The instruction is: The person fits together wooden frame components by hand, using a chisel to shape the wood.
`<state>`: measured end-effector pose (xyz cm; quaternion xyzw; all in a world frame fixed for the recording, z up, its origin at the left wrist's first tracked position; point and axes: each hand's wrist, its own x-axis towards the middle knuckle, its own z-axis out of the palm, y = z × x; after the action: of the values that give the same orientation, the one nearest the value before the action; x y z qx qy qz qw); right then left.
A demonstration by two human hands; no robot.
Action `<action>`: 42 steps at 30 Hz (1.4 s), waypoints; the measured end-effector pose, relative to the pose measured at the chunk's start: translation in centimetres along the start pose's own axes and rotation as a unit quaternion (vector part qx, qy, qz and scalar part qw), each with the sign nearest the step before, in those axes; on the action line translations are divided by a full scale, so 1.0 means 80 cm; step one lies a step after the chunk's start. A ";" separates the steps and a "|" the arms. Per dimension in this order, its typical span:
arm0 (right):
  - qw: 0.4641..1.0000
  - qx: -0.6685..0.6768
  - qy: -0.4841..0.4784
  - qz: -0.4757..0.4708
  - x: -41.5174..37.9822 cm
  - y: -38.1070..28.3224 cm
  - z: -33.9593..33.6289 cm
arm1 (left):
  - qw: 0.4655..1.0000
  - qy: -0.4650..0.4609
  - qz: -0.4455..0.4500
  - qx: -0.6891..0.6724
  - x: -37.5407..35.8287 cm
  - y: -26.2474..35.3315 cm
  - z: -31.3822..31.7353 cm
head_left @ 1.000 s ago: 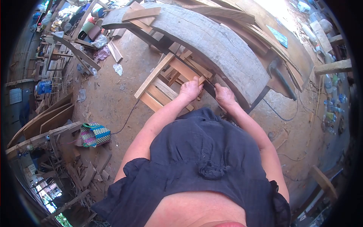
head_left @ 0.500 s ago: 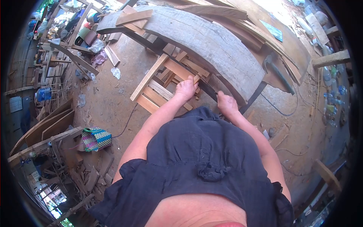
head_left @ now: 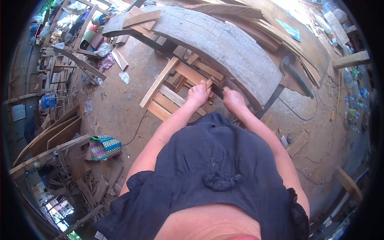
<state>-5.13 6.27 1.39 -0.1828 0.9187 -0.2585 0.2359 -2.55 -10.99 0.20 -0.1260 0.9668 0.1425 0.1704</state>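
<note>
My left hand (head_left: 198, 94) is closed around a small light wooden piece (head_left: 209, 83), whose end sticks up past my fingers. Right beside it, my right hand (head_left: 234, 100) forms a fist, and whatever sits inside it is hidden. Under and left of my hands a slatted wooden frame (head_left: 159, 82) rests at an angle, its long outer bar toward the left. Loose wooden strips (head_left: 210, 72) lie beyond my left hand. A thick grey curved plank (head_left: 216, 40) forms a bench top just past both hands.
A hammer (head_left: 298, 80) lies at the plank's right end. Short boards (head_left: 142, 21) rest on its left end. A woven basket (head_left: 105, 147) stands on the floor at left, near a dark cord (head_left: 138, 132). Stacked planks (head_left: 256, 30) lie behind the bench; wood scraps (head_left: 96, 188) lie lower left.
My right hand has moved up and left, closer to my left hand. My left hand stays on the wooden piece. The view has shifted slightly.
</note>
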 end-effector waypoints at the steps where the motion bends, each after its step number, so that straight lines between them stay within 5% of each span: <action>1: 1.000 -0.005 -0.009 0.015 -0.016 0.007 -0.011 | 1.000 0.000 0.001 -0.002 0.001 0.002 0.000; 13: 1.000 -0.004 0.005 -0.007 0.043 -0.010 0.020 | 1.000 -0.001 0.011 0.000 0.000 0.004 -0.007; 22: 0.999 -0.027 -0.025 0.036 -0.039 0.016 -0.019 | 1.000 -0.005 0.005 0.003 0.000 0.005 -0.007; 30: 1.000 0.000 0.012 -0.004 0.043 -0.017 0.018 | 1.000 0.004 0.009 0.001 -0.003 0.005 -0.010; 42: 1.000 -0.015 -0.018 0.012 -0.027 0.025 -0.006 | 1.000 -0.015 0.009 0.003 0.001 0.004 -0.010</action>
<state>-4.01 9.07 1.32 -0.1803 0.9201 -0.2385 0.2531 -2.98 -10.95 0.99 -0.1150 0.9657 0.1431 0.1835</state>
